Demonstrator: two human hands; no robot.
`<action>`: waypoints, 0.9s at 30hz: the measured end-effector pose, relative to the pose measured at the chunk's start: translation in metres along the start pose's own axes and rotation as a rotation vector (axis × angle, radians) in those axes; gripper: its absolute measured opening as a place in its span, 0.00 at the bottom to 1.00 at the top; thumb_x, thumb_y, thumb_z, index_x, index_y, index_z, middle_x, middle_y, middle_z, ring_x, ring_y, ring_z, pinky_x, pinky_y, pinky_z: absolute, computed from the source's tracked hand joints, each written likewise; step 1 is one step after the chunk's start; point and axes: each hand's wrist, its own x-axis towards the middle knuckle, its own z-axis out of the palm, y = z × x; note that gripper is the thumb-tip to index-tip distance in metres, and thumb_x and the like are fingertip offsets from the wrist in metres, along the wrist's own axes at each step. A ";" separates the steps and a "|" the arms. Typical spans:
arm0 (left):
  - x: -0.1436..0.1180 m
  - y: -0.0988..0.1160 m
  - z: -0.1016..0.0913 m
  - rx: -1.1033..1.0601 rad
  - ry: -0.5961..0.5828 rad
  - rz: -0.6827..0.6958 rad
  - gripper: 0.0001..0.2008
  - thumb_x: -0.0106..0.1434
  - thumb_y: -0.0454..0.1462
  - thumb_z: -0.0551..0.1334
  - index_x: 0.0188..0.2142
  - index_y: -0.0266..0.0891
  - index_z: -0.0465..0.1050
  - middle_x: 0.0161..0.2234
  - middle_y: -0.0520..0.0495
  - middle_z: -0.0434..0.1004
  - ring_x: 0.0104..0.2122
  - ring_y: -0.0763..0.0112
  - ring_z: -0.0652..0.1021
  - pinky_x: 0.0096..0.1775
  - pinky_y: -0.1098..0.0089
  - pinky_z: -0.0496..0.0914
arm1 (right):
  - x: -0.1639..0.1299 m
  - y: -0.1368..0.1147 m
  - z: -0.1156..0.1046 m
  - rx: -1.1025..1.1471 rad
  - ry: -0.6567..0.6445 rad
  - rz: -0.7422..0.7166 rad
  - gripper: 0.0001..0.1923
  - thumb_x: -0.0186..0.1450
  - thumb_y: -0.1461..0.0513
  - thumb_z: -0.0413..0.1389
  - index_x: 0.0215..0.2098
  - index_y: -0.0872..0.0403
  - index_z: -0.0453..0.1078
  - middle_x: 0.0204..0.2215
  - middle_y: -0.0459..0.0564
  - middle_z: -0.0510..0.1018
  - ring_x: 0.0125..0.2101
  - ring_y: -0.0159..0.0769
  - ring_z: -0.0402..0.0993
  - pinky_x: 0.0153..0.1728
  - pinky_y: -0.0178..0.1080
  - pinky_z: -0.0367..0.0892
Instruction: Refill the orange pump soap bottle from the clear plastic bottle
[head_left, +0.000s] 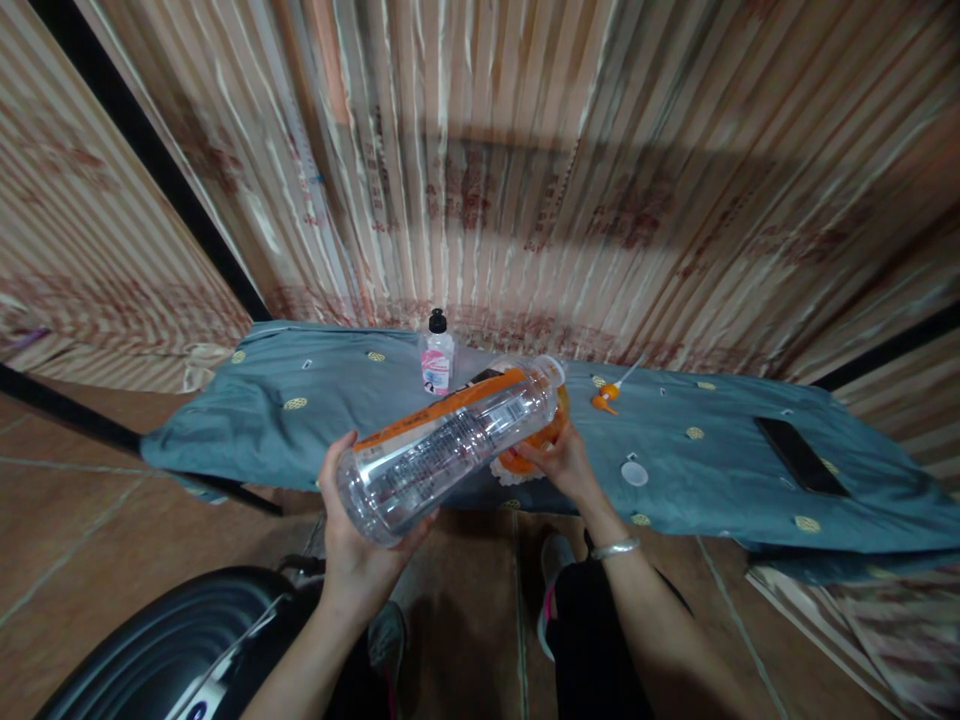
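Note:
My left hand [367,550] is wrapped round the base of a large clear plastic bottle [450,450] with an orange and white label. The bottle is tilted, its mouth up and to the right, above an orange container. My right hand [562,462] grips this orange container [546,432], partly hidden behind the bottle and my fingers; whether the two touch, I cannot tell. Something white and frilly shows at the container's foot. To the right lie an orange pump head [606,396] with a thin pale tube and a round whitish lid [634,472].
A clear bottle with a pink label and black cap [436,360] stands at the back of the teal-covered bench [360,400]. A black phone-like slab [799,456] lies on the right. Behind hangs a striped curtain [487,200]. A black ribbed round object [180,640] is at lower left.

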 end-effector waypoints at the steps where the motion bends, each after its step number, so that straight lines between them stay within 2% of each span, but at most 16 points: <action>1: 0.000 0.000 -0.001 0.019 -0.025 0.016 0.55 0.29 0.27 0.76 0.58 0.51 0.62 0.46 0.50 0.74 0.41 0.59 0.79 0.42 0.59 0.78 | 0.000 0.000 0.000 -0.004 -0.005 0.000 0.41 0.49 0.50 0.71 0.57 0.51 0.65 0.50 0.56 0.79 0.51 0.52 0.77 0.56 0.55 0.71; 5: -0.001 0.002 0.000 0.027 -0.019 0.046 0.54 0.31 0.26 0.75 0.59 0.51 0.61 0.45 0.51 0.74 0.40 0.61 0.79 0.44 0.61 0.78 | -0.001 -0.003 -0.001 0.012 -0.023 0.003 0.40 0.51 0.50 0.71 0.57 0.51 0.64 0.50 0.55 0.80 0.50 0.50 0.78 0.55 0.53 0.72; 9: 0.001 0.003 -0.001 0.059 -0.040 0.056 0.56 0.28 0.25 0.75 0.59 0.50 0.62 0.44 0.51 0.75 0.40 0.60 0.79 0.46 0.59 0.77 | -0.001 -0.007 -0.001 -0.015 -0.007 -0.010 0.38 0.50 0.50 0.70 0.54 0.52 0.66 0.47 0.55 0.81 0.47 0.50 0.79 0.52 0.52 0.74; 13: 0.003 0.001 -0.004 0.036 -0.014 0.009 0.55 0.27 0.25 0.75 0.57 0.52 0.63 0.47 0.50 0.74 0.42 0.57 0.79 0.43 0.58 0.79 | -0.001 -0.005 0.000 -0.034 0.000 -0.006 0.38 0.50 0.49 0.70 0.54 0.51 0.66 0.46 0.54 0.81 0.46 0.50 0.80 0.51 0.53 0.74; 18: 0.001 0.003 -0.002 0.045 -0.091 0.010 0.56 0.30 0.26 0.76 0.59 0.52 0.58 0.42 0.51 0.75 0.37 0.60 0.80 0.40 0.58 0.80 | -0.001 -0.002 0.000 -0.014 -0.003 -0.007 0.39 0.50 0.51 0.70 0.57 0.51 0.65 0.49 0.55 0.80 0.48 0.51 0.79 0.53 0.55 0.73; 23: -0.001 0.003 0.000 -0.011 -0.036 -0.025 0.54 0.33 0.28 0.76 0.59 0.55 0.60 0.45 0.51 0.75 0.37 0.59 0.80 0.33 0.60 0.81 | -0.001 -0.001 0.000 -0.066 0.022 0.007 0.41 0.49 0.50 0.71 0.57 0.52 0.66 0.48 0.56 0.81 0.48 0.52 0.79 0.52 0.55 0.73; 27: -0.001 0.004 -0.001 0.028 -0.047 -0.003 0.55 0.29 0.27 0.76 0.58 0.53 0.62 0.45 0.51 0.74 0.39 0.59 0.80 0.37 0.59 0.81 | -0.001 -0.001 -0.001 -0.070 0.011 -0.002 0.40 0.49 0.50 0.71 0.56 0.52 0.66 0.48 0.56 0.81 0.47 0.51 0.79 0.52 0.54 0.73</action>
